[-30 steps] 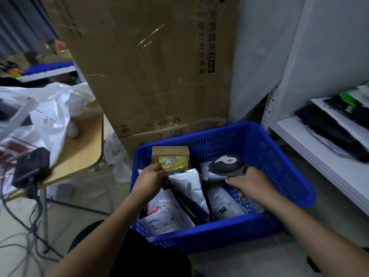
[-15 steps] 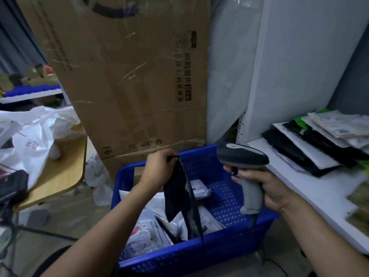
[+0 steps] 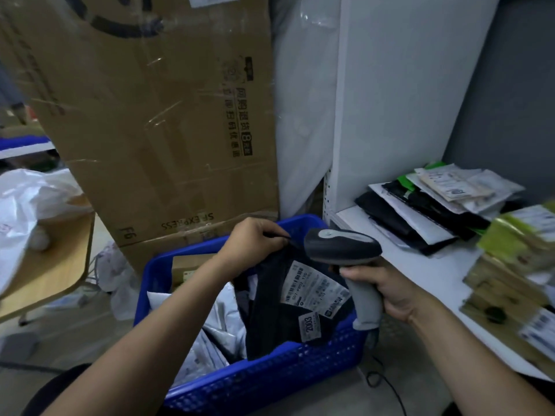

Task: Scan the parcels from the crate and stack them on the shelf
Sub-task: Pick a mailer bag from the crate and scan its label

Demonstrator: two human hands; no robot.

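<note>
Head: left hand [image 3: 255, 241] pinches black parcel [image 3: 270, 310] by top edge over crate [image 3: 270, 373]; right hand [image 3: 387, 289] grips scanner [image 3: 339, 247].

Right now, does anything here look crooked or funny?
The big cardboard box behind the blue crate stands upside down: its SF EXPRESS print reads inverted. On the shelf, the parcel pile is fanned out crookedly, not squared up.

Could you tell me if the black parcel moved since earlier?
Yes: the black plastic parcel rose from the pile in the blue plastic crate, gripped by the left hand.
</note>
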